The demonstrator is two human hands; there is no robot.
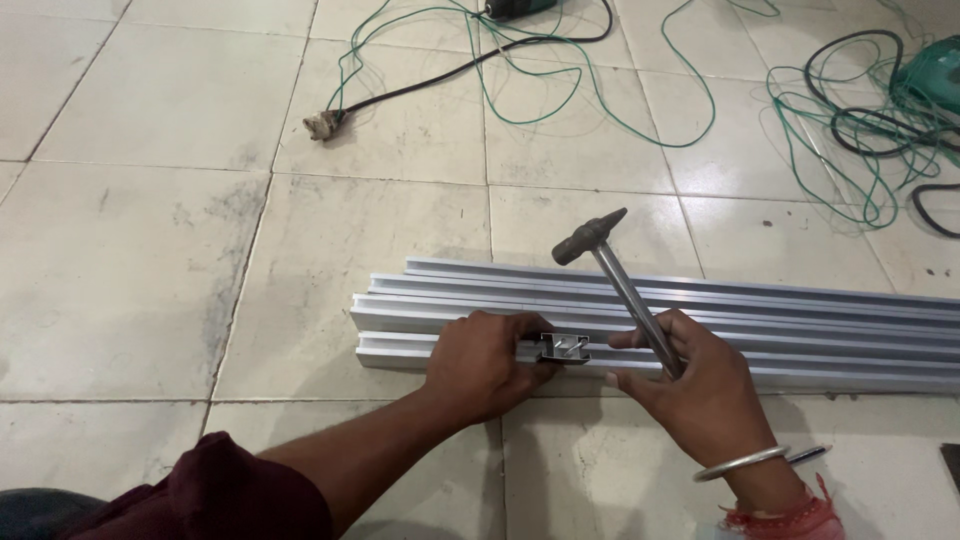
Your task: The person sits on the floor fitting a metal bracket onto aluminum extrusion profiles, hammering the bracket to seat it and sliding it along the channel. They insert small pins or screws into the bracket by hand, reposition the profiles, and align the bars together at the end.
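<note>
Several long silvery aluminium channel sections (700,310) lie side by side on the tiled floor, ends to the left. My left hand (485,362) presses down on the nearest section and pinches a small metal clip piece (563,348) sitting on it. My right hand (700,385) grips the steel handle of a small hammer (612,268). The hammer's dark head is raised above the sections, tilted up and to the left. A metal bangle sits on my right wrist.
Green wire (610,105) and black cable (470,65) loop across the tiles at the back, ending in a worn plug (322,125). A green power tool (935,70) with tangled cords lies at the far right. Another tool sits at the top edge.
</note>
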